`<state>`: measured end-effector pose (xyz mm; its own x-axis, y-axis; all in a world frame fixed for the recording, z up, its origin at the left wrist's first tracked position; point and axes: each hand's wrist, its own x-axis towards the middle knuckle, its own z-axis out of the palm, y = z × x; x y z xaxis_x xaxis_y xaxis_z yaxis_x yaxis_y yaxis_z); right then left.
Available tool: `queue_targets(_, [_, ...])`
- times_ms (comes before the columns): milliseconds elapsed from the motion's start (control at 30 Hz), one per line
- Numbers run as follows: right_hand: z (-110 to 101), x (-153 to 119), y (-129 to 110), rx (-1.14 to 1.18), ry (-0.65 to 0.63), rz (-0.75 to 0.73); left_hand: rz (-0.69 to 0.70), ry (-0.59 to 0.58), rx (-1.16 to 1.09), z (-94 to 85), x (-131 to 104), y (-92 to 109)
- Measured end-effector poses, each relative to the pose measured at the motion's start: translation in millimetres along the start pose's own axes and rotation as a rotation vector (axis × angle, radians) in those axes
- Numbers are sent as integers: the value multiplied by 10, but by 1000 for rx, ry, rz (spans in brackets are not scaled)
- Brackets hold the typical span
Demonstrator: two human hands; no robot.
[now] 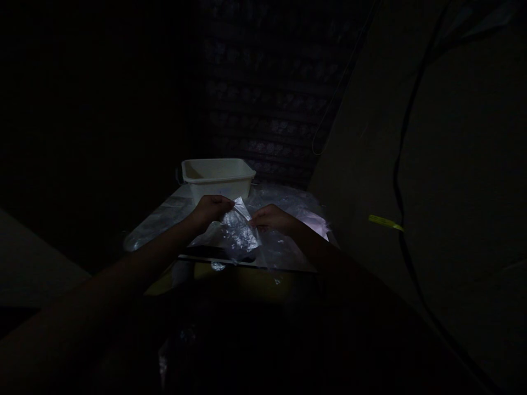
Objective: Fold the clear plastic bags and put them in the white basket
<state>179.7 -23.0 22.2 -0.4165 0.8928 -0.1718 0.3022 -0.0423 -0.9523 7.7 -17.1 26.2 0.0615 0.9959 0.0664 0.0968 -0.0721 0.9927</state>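
Note:
A small clear plastic bag [241,227], shiny and crinkled, hangs between my two hands above the front of the table. My left hand [213,210] pinches its upper left edge between thumb and fingers. At its right edge, my right hand [272,218] grips the plastic, also in a pinch. Whatever the bag may contain is too dark to make out. Behind my left hand stands a white plastic tub [222,178] with a wide rim; the part of its inside that I can see is shadowed.
Clear plastic sheeting [158,219] covers the table, with a pinkish-white bright patch [315,222] at the right. A dark cable [396,175] with a yellow tag [385,222] runs down the right wall. The room is very dark.

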Motion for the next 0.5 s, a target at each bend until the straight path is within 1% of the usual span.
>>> queue_targets(167, [-3,-28,1,-15,-24,23,-23,62,-55,-118,46,-53])
queue_targets(300, [-5,-38,8,-40,-71,-1,-28,73,-90,-166,63,-69])
queue_targets(367, [-19,-38,25,-65,-120,-2,-35,85,-100,-174,66,-70])
queue_targets(500, [-101,-35,81,-147,-272,26,-34,104,-119,-183,67,-61])
